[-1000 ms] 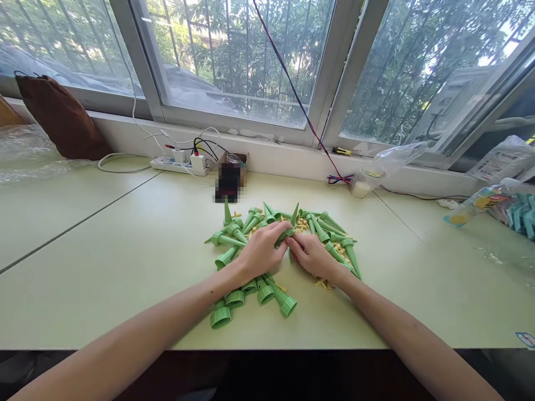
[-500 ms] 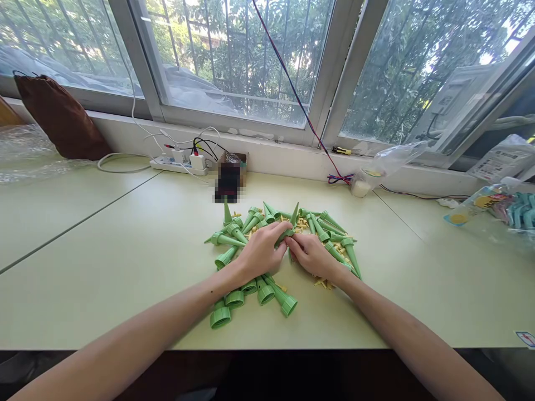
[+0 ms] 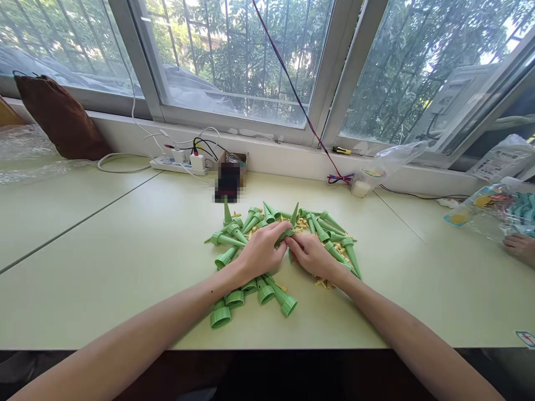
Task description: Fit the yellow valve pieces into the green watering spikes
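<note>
My left hand (image 3: 264,249) is closed around a green plastic watering spike (image 3: 284,236) above the middle of the pile. My right hand (image 3: 312,254) meets it from the other side, thumb and fingers pinched against the spike; anything small between them is hidden. A green pointed tip (image 3: 295,214) rises just beyond the fingers; whether it belongs to the held spike I cannot tell. Around both hands lie several more green watering spikes (image 3: 287,304), with wide ribbed caps and tapered ends. Small yellow plastic pieces (image 3: 323,283) are scattered among and under them.
At the back stand a power strip (image 3: 178,165) with cables and a small box (image 3: 240,161) beside a blurred dark object. A plastic bag (image 3: 387,164) sits at back right, a brown bag (image 3: 62,120) at left. Another person's hand (image 3: 520,246) is at the right edge, near teal items.
Another person's hand has come into view at the right edge, and the clear packaging there has shifted slightly. My own hands and the held spike look almost unmoved.
</note>
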The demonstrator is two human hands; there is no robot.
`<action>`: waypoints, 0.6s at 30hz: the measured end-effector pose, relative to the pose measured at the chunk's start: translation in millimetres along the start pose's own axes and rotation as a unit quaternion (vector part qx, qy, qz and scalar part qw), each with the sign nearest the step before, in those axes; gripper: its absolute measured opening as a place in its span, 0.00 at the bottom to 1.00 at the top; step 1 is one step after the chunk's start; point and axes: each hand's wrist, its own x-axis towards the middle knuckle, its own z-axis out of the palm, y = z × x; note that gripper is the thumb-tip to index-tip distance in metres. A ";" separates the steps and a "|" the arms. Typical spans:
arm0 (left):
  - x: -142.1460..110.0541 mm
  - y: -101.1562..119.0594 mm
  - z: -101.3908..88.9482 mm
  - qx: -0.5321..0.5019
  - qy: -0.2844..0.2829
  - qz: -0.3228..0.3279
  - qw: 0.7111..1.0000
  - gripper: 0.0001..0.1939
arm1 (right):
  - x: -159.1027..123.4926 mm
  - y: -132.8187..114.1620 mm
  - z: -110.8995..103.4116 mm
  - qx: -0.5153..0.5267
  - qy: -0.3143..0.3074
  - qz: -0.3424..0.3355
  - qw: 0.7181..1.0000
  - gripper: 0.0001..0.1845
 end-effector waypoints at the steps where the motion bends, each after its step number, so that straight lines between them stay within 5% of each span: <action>1: 0.0 0.0 -0.1 0.000 0.000 0.000 1.000 0.18 | -0.1 0.3 0.1 -0.001 0.002 -0.001 1.000 0.21; 18: -0.4 -0.7 -0.4 0.000 -0.003 0.000 1.000 0.18 | 0.0 0.3 -0.1 0.002 -0.004 0.000 1.000 0.21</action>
